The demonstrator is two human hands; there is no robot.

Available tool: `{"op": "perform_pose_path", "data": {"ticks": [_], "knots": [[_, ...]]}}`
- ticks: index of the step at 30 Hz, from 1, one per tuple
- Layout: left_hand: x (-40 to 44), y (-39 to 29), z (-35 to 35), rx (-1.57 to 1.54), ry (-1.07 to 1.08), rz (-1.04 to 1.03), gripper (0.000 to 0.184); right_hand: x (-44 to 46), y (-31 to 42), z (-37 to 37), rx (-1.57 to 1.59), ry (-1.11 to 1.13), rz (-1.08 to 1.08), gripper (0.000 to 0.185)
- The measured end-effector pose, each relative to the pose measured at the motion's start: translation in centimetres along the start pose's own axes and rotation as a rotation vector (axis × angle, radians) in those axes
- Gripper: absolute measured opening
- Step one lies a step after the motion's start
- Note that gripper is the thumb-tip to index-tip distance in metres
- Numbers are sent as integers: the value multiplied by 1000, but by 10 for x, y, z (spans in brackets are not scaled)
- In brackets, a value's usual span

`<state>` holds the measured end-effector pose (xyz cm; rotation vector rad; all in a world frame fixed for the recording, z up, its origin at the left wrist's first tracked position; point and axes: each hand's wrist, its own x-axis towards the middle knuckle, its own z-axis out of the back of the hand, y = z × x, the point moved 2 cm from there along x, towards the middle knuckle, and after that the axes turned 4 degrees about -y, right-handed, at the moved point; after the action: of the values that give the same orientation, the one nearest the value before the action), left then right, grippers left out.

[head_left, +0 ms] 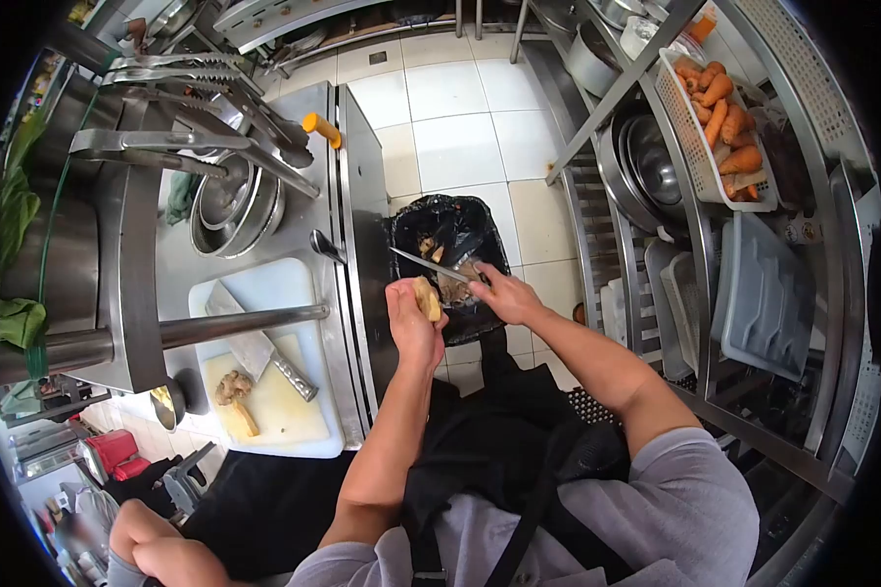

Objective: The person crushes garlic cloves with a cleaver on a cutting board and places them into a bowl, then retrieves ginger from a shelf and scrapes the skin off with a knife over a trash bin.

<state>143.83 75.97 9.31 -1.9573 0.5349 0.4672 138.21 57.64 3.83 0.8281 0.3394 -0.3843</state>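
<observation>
My left hand (414,328) is closed around a pale yellow piece of ginger (427,299), partly peeled by the look of it. In my right hand (507,295) is a knife (429,262), its narrow blade pointing left just above the ginger. Both hands are over a bin (504,240) lined with a black bag, where scraps and peelings (455,284) lie. To the left, a white cutting board (328,416) carries a cleaver (248,344), a knobby unpeeled ginger root (233,387) and a yellow peeled piece (244,422).
Tongs (166,142) hang above the steel counter at left, near stacked metal bowls (235,210). A yellow-handled tool (321,129) lies at the counter's edge. The right-hand rack holds a basket of carrots (719,117) and bowls (651,161). Another person's arm (171,558) shows at lower left.
</observation>
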Motion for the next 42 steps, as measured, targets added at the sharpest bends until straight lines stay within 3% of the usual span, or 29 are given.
{"op": "perform_pose_path", "data": {"ticks": [3, 6, 11, 18, 21, 26, 28, 33, 36, 39, 40, 42], "knots": [[1, -3, 3, -17, -12, 79, 21, -1, -22, -19, 14, -56, 34, 70], [15, 5, 15, -10, 9, 130, 25, 2, -2, -13, 110, 65, 30, 62], [24, 15, 19, -85, -96, 144, 29, -31, 58, 14, 10, -57, 280, 53], [17, 27, 6, -109, -208, -6, 28, -36, 60, 8, -93, -61, 311, 54], [10, 25, 7, -119, -176, 67, 26, -31, 53, 11, -114, -72, 310, 55], [-2, 21, 10, -17, -125, 93, 27, -21, 36, 12, -138, -25, 256, 60], [-9, 15, 12, 28, -95, 101, 28, -4, 5, 4, -150, 11, 11, 64], [-5, 5, 18, 5, -55, 147, 37, -4, -9, -6, -104, 52, -104, 67], [8, 10, 22, -69, -103, 217, 46, -12, 17, -5, -26, 36, -31, 62], [18, 14, 21, -155, -80, 176, 44, -31, 50, 0, 60, -110, 255, 50], [11, 8, 8, -184, -251, 166, 44, -36, 57, 1, 44, -115, 302, 51], [17, 12, 13, -206, -207, 197, 45, -43, 67, 5, 27, -123, 349, 53]]}}
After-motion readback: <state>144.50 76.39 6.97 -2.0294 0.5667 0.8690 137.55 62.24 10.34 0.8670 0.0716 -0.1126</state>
